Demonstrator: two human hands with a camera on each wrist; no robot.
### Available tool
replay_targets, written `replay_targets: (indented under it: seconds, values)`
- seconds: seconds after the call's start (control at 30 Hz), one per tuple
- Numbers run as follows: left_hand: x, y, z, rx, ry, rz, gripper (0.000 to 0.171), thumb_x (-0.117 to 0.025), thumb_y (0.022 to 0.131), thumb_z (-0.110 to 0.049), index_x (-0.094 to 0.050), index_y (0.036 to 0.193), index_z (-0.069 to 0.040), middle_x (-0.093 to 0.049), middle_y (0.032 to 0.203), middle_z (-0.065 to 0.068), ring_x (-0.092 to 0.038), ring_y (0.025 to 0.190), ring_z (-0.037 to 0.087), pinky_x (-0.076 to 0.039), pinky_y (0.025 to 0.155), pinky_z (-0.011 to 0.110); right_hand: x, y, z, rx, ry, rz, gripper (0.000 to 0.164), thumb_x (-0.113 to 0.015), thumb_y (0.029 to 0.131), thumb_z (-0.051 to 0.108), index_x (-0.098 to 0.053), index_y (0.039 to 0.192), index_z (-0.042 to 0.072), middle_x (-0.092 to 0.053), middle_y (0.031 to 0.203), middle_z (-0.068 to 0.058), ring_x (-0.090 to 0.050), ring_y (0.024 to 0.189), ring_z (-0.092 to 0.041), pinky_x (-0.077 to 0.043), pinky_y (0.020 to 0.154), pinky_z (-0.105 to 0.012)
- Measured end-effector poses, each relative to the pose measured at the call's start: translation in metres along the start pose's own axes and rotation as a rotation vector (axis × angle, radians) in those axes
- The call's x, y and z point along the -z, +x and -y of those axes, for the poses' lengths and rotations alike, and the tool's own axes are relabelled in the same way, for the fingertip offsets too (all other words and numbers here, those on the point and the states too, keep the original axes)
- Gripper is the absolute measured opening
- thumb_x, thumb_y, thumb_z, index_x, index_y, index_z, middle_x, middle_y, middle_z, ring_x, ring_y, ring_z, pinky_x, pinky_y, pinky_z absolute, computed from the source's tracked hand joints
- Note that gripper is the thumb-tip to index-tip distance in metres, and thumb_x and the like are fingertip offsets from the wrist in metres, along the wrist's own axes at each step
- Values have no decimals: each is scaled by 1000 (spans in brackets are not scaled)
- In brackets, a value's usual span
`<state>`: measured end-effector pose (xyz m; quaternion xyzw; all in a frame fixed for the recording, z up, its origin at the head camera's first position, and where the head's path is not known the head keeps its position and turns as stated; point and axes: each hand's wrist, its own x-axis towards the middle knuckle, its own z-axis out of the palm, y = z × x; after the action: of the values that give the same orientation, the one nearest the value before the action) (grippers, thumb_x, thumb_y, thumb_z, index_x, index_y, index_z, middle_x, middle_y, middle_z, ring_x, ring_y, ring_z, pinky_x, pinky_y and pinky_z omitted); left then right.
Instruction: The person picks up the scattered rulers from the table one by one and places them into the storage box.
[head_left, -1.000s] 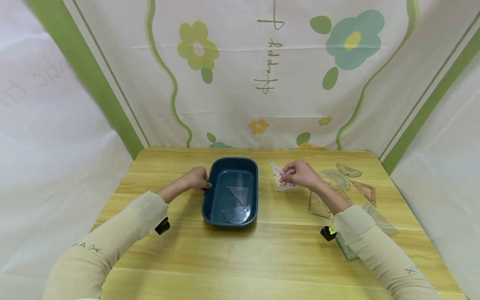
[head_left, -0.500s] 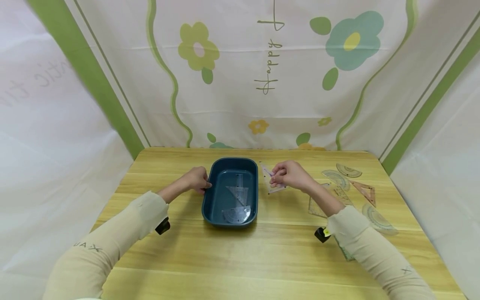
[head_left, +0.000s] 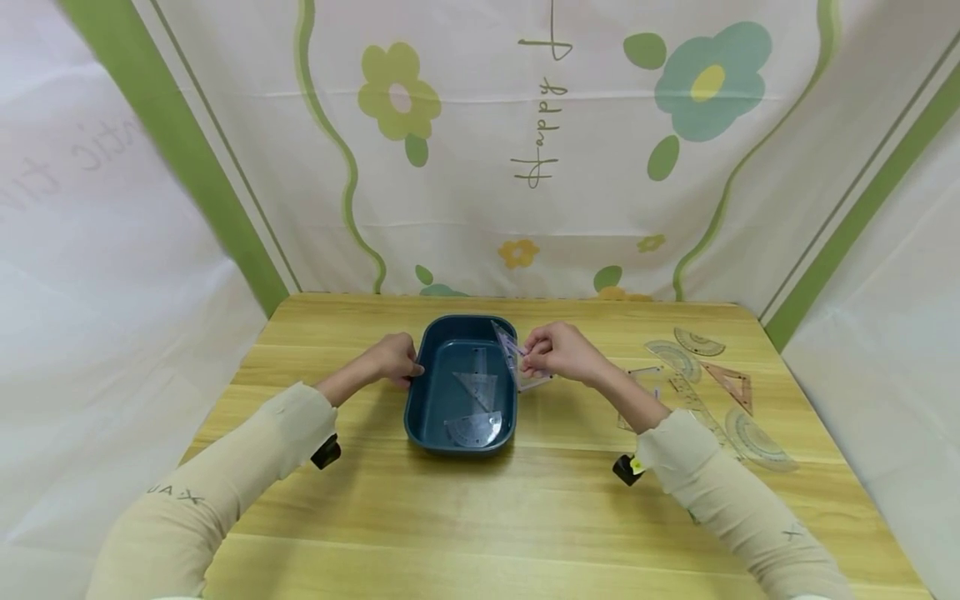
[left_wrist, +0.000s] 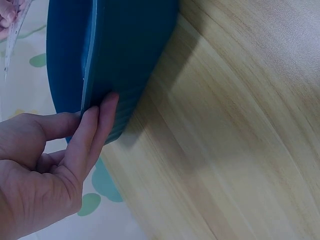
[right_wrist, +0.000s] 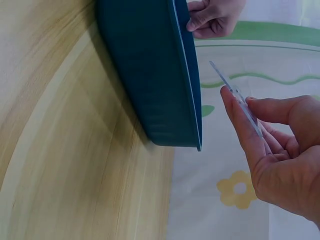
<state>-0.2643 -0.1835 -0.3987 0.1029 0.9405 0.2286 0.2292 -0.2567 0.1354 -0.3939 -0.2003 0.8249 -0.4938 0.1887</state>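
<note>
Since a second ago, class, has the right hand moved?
Yes: in the head view, the right hand has moved left, closer to the tray, which stayed put.

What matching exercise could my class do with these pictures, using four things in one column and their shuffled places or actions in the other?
Column one
1. Left hand
2. Right hand
3. Clear protractor
4. Orange set square

Column two
A. Lying on the table
B. Pinching a purple-marked set square
C. Inside the blue bin
D. Gripping the bin's side

Pairs: 1-D, 2-B, 3-C, 4-A
</note>
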Motion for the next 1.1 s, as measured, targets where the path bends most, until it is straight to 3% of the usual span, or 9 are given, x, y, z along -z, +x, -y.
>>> replay_targets:
  seconds: [0.4, 0.63, 1.1]
  values:
    - [0, 1, 1, -8, -5, 0, 53, -66, 96, -10, -42, 48, -15, -42, 45, -5, -56, 46, 10, -47, 53, 18, -19, 8, 10, 45, -82, 61, 7, -61, 95, -2, -67, 97, -5, -75, 85, -14, -74, 74, -21, -61, 68, -31]
    - [1, 1, -1, 4, -12, 6, 53, -66, 96, -11, -43, 48, -15, -43, 46, -5, -52, 44, 7, -47, 54, 19, -32, 15, 19, 116, -238, 119, 3, -67, 91, -1, -69, 92, -1, -74, 77, -8, -73, 67, -14, -60, 64, -26]
    - [-1, 3, 1, 13, -26, 1, 53, -66, 95, -10, -41, 49, -15, -42, 47, -5, -55, 46, 8, -53, 57, 23, -57, 28, 37, 242, -560, 330, 15, -68, 90, 3, -76, 103, 6, -76, 81, 0, -67, 67, -3, -56, 67, -21]
